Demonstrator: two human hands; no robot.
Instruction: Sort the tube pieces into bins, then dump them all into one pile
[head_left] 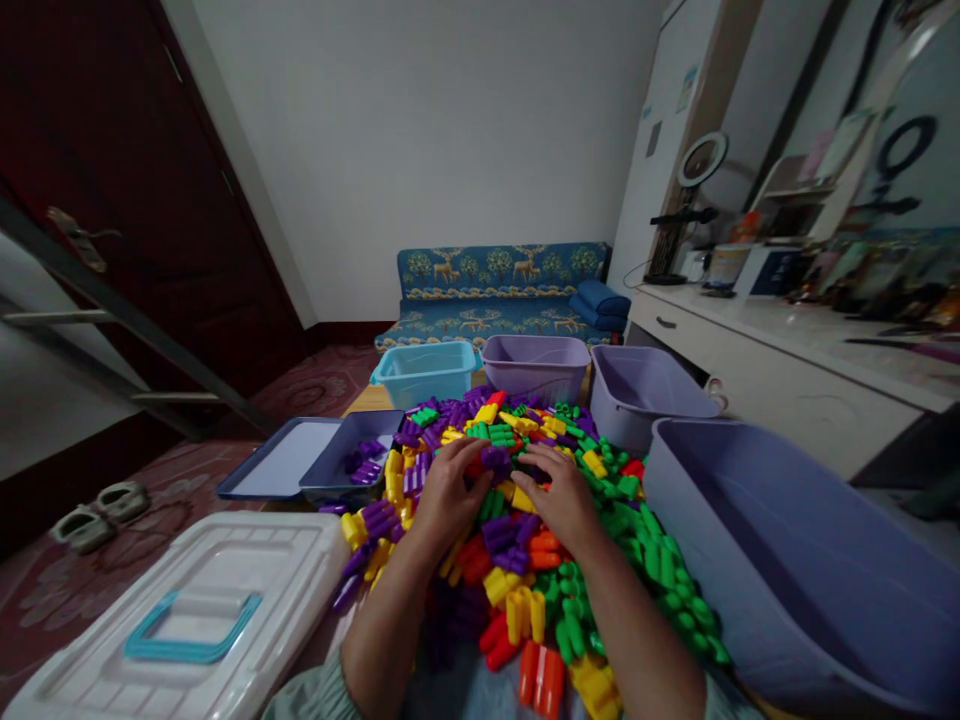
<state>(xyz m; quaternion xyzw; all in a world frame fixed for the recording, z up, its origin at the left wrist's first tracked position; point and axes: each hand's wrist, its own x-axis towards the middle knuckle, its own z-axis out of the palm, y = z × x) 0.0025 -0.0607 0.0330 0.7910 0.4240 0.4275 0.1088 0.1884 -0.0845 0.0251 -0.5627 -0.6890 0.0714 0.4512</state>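
Note:
My left hand (452,488) is over the middle of a heap of plastic toy blocks, its thumb and fingers curled around a purple block (495,459). To its right, my right hand (561,490) hovers low above the heap with thumb and fingers apart and nothing visibly held. Its fingertips point toward the purple block. Between the wrists lie more purple blocks (510,540), yellow blocks (525,612) and red blocks (541,678). Green blocks (660,555) gather along the right side of the heap. Some pieces under my hands are hidden.
Behind the heap stand a light blue bin (426,388) and two purple bins, one at the centre (536,378). A large purple bin (787,590) borders the right. At left are a dark blue tray (341,490) with purple blocks and a white lid (217,560) with a blue handle.

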